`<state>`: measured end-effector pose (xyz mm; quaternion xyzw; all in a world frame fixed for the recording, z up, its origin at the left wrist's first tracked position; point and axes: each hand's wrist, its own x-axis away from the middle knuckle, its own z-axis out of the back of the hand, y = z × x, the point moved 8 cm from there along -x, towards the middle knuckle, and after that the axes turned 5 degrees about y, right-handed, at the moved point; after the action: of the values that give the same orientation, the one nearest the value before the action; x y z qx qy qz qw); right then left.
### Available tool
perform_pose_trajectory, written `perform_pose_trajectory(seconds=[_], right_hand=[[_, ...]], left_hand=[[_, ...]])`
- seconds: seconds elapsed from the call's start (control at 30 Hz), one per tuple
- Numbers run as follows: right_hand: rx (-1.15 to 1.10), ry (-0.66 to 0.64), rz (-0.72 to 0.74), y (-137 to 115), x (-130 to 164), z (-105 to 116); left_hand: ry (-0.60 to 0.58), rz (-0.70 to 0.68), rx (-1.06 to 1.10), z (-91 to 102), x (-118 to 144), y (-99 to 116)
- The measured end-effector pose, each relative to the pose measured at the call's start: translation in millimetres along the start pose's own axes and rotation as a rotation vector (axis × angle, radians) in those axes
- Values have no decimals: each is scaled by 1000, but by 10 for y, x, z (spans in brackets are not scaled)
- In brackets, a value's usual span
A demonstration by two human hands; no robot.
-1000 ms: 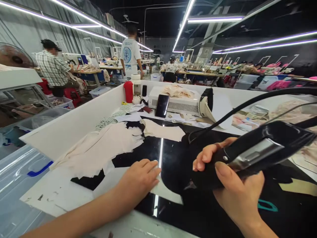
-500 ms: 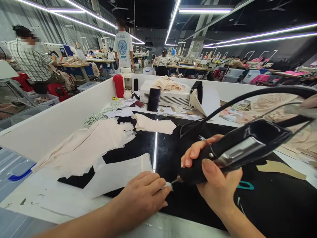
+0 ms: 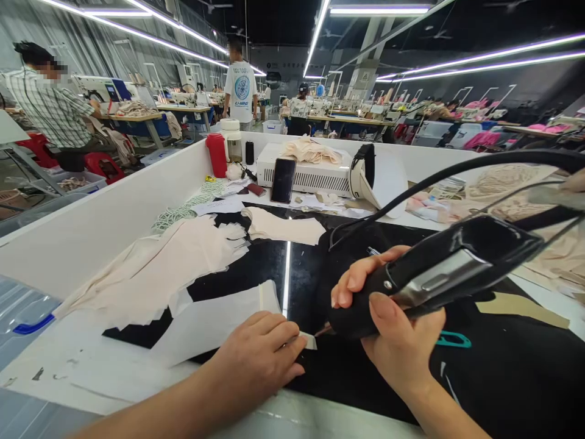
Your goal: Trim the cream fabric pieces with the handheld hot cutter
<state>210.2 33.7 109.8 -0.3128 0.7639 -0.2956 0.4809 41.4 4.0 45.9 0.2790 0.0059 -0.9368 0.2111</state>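
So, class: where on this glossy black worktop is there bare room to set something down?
Bare black surface lies between the cream fabric pieces and the black handheld cutting tool. Crowded: near the left hand on white paper, the right hand, and the back by the white machine box.

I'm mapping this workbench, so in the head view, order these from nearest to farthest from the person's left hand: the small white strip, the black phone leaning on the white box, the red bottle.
1. The small white strip, pinned under the left hand at its fingertips.
2. The black phone, farther back, centre, leaning on the white box.
3. The red bottle, back left by the wall; farthest.
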Motion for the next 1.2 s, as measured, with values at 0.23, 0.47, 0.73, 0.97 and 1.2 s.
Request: perform_pose_trajectory(seconds=[0.23,0.47,0.73,0.97,1.2], right_hand=[[-17,14,-12,-28,-39,-6],[-19,3,-23,-11,-13,-19],[25,47,-41,-26,-2,0],[-19,15,-36,-103,51,-23],[36,22,-66,-79,73,16]], left_hand=[[-8,13,17,-27,-2,-10],[-13,9,7,-28,0,-22],[-5,-3,8,-54,11,-12],[-12,-4,0,-65,7,-13],[-13,0,36,-28,26,-27]])
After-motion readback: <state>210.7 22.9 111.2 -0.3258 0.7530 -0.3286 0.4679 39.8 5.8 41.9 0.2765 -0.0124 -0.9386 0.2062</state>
